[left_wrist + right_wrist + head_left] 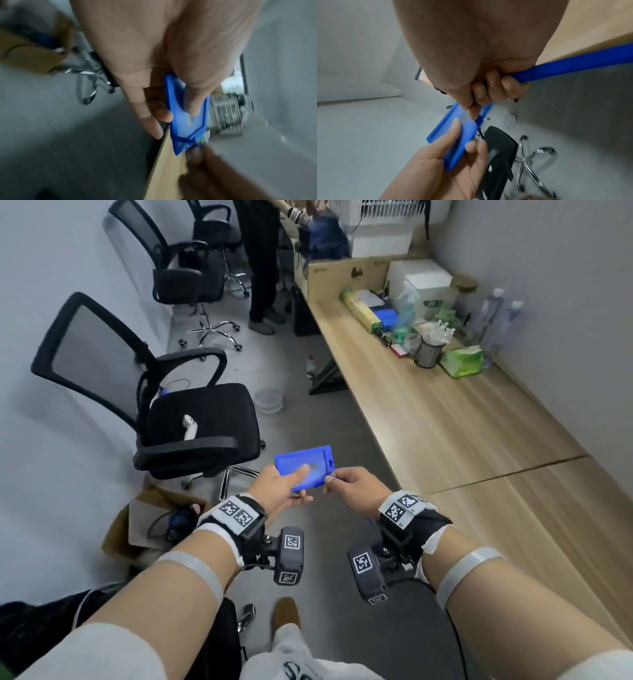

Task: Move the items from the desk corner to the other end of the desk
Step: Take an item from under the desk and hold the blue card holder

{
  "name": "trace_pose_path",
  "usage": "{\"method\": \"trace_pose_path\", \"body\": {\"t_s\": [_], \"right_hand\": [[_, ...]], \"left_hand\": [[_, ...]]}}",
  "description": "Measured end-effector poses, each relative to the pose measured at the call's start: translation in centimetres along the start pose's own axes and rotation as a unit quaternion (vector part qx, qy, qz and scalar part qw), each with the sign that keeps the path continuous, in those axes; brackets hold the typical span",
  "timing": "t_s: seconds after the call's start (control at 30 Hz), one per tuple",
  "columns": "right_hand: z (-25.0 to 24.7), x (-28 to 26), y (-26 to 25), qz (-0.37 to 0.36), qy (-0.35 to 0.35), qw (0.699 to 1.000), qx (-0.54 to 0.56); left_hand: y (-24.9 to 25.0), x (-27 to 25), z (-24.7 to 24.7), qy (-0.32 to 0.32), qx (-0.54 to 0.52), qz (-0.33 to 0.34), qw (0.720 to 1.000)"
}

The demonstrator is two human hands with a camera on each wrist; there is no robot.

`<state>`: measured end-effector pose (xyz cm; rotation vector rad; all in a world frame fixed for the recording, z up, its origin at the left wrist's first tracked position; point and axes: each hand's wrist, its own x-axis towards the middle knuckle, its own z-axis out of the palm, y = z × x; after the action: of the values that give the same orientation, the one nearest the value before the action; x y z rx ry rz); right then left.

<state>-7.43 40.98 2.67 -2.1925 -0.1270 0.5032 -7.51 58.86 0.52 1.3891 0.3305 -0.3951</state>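
Observation:
A blue badge holder (303, 470) hangs in the air over the floor, left of the long wooden desk (445, 433). My left hand (281, 491) grips its near end, thumb on top and fingers beneath (187, 108). My right hand (352, 486) pinches the holder's right end (471, 121) and curls round a blue lanyard strap (573, 63) that runs off to the right. A cluster of items (428, 326) sits far down the desk: bottles, a mesh pen cup, a green tissue pack, boxes.
A black mesh office chair (164, 405) stands close on the left, two more behind it. A person stands at the far end by cardboard boxes (335, 278). An open carton (147, 518) with cables lies on the floor at lower left. My foot (286, 611) is below.

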Motion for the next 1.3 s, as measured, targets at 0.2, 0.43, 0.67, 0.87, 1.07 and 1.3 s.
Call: {"method": "trace_pose_path", "body": {"t_s": [0.2, 0.43, 0.67, 0.87, 1.07, 1.3], "right_hand": [[-5.7, 11.0, -5.0, -0.02, 0.053, 0.991, -0.124], [-13.5, 19.7, -6.4, -0.062, 0.114, 0.989, -0.066], [-17.6, 27.9, -5.8, 0.007, 0.031, 0.947, 0.32], [-19.8, 34.1, -7.3, -0.026, 0.071, 0.946, 0.314], [-22.7, 37.7, -6.1, -0.071, 0.087, 0.987, 0.114], [-28.0, 40.8, -6.6, -0.008, 0.052, 0.998, -0.022]], "left_hand": [[7.5, 9.9, -1.7, -0.101, 0.179, 0.026, 0.978], [15.7, 18.2, -2.2, -0.221, 0.148, -0.02, 0.964], [21.6, 27.0, 1.1, -0.178, -0.062, -0.014, 0.982], [25.8, 34.7, 4.1, -0.1, -0.138, 0.047, 0.984], [27.0, 40.5, 6.0, -0.078, -0.083, 0.074, 0.991], [27.9, 46.6, 7.7, -0.017, 0.242, 0.194, 0.951]]}}
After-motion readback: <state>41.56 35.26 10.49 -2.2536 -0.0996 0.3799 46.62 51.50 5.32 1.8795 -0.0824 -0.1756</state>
